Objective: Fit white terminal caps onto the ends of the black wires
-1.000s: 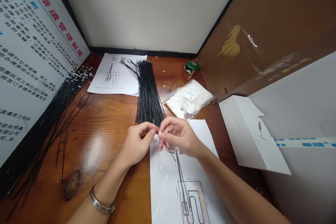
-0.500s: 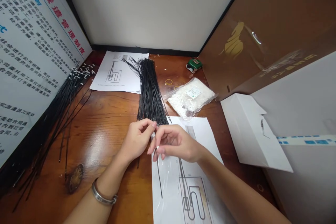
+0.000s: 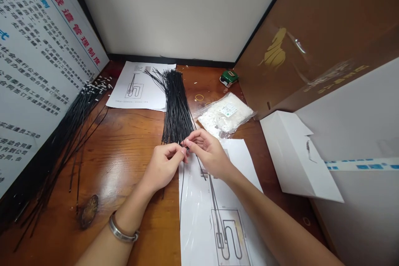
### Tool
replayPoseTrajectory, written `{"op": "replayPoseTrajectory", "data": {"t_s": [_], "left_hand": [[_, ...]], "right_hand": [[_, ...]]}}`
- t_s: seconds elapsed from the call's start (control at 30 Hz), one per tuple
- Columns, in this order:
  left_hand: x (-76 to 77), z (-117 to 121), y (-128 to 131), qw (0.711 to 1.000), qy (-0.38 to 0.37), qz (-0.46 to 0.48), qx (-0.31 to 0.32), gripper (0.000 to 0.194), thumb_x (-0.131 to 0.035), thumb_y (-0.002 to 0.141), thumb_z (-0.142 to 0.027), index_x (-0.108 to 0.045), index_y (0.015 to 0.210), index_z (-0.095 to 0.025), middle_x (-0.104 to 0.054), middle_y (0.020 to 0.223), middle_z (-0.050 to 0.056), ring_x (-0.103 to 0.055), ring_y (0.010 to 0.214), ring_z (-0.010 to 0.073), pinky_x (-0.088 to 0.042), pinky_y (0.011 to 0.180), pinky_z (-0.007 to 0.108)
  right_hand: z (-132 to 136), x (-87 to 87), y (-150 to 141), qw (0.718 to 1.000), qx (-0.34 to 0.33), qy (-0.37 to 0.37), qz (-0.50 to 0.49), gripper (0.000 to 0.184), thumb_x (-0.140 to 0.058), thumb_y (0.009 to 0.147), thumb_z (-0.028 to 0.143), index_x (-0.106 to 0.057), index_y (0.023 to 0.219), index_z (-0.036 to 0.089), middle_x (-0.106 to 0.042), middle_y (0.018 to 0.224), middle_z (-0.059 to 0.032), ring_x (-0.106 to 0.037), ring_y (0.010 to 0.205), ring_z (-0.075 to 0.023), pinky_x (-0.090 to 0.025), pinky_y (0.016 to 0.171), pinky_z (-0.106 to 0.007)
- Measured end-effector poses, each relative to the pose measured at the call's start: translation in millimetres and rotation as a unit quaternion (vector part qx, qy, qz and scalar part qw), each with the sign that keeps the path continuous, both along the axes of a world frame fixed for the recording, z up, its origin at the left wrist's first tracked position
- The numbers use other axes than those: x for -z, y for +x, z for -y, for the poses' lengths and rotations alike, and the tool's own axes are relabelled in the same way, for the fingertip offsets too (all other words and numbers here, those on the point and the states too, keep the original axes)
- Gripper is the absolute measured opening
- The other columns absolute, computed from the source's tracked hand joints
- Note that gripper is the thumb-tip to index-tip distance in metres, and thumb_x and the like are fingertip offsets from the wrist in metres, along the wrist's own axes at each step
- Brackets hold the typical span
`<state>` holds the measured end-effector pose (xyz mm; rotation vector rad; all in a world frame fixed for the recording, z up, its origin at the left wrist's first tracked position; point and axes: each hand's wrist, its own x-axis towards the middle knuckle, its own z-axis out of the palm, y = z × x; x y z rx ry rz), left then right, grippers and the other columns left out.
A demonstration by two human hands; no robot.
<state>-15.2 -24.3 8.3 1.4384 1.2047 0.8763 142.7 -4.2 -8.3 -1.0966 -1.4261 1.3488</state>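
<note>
My left hand (image 3: pixel 165 164), with a metal bangle on its wrist, is closed with thumb and index finger pinched on a thin black wire (image 3: pixel 182 191), whose length hangs down over the paper. Directly beside it, my right hand (image 3: pixel 207 151) is also closed, its thumb and index fingertips meeting on the wire close to the left fingertips. What exactly sits between the fingertips is too small to make out. Just beyond both hands lies a thick bundle of black wires (image 3: pixel 177 108). Beneath the right hand is a printed sheet with a wiring drawing (image 3: pixel 230 216).
On the left lies a pile of black wires with white ends (image 3: pixel 93 89). A second drawing sheet (image 3: pixel 121 91) is at the back. To the right are a bag of small white pieces (image 3: pixel 230 112), a green tape measure (image 3: pixel 229 77) and a folded white card (image 3: pixel 289 153).
My right hand has moved up and away from me, bringing its fingertips to the left fingertips. The wire end with a white tip that dangled below it has left that spot. My left hand stays put.
</note>
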Motion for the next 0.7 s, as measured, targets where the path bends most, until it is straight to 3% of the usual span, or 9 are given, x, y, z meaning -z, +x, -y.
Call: {"op": "replayPoseTrajectory", "data": {"t_s": [0.3,0.5,0.7], "left_hand": [[2.6,1,-3,0.999,0.007,0.008,0.037,0.029,-0.049,0.084,-0.028,-0.058,0.059,-0.016,-0.065,0.063,0.004,-0.064,0.075,0.0194,-0.046,0.073,0.029],[2.1,3,-6,0.997,0.018,0.012,0.079,0.028,-0.051,0.082,-0.025,-0.06,0.058,-0.016,-0.066,0.063,0.005,-0.064,0.073,0.0197,-0.045,0.07,0.028],[2.4,3,-4,0.997,0.014,-0.013,0.072,0.029,-0.05,0.083,-0.024,-0.061,0.058,-0.015,-0.065,0.061,0.004,-0.058,0.061,0.0152,-0.042,0.064,0.026]], "right_hand": [[-12,2.3,2,1.0,0.001,0.011,-0.007,0.019,-0.063,0.083,0.038,-0.055,0.083,0.021,-0.066,0.092,-0.005,-0.064,0.092,-0.018,-0.05,0.087,-0.038],[-14,6.9,3,0.999,0.01,0.019,-0.049,0.016,-0.063,0.085,0.035,-0.056,0.086,0.021,-0.065,0.094,-0.0041,-0.064,0.094,-0.0166,-0.05,0.087,-0.035],[-10,3.0,3,0.995,0.006,0.06,-0.082,0.014,-0.061,0.087,0.033,-0.054,0.085,0.021,-0.059,0.116,-0.005,-0.068,0.087,-0.0149,-0.052,0.08,-0.033]]}}
